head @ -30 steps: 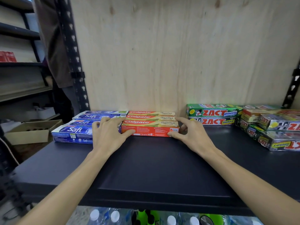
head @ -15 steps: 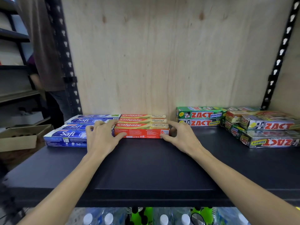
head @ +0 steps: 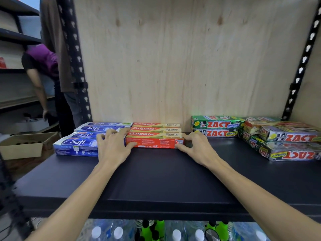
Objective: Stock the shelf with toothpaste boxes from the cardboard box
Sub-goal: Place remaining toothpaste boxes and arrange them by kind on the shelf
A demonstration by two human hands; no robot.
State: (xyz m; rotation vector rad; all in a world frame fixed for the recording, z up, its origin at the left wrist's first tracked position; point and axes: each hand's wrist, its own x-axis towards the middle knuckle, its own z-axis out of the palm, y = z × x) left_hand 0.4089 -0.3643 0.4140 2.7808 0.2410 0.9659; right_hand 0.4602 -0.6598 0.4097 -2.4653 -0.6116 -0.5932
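Note:
Three red Colgate boxes lie in a row going back on the black shelf (head: pixel 156 180); the front Colgate box (head: pixel 154 142) has its red side facing me. My left hand (head: pixel 112 146) holds its left end, thumb on the front face and fingers over the top. My right hand (head: pixel 198 148) grips its right end, thumb at the front corner and fingers curled round the end. Blue Safi boxes (head: pixel 76 145) lie touching on the left. The cardboard box (head: pixel 22 145) sits low at the far left, beyond the shelf.
Green Zact boxes (head: pixel 215 125) are stacked against the plywood back, with more Zact boxes (head: pixel 286 152) piled askew at the right. A person (head: pixel 41 66) bends at the neighbouring rack past the black post (head: pixel 74 58). Bottles (head: pixel 175 233) stand below.
Both hands have stayed on the ends of the front Colgate box. My view has shifted left and down slightly, and the person at the left has come into sight.

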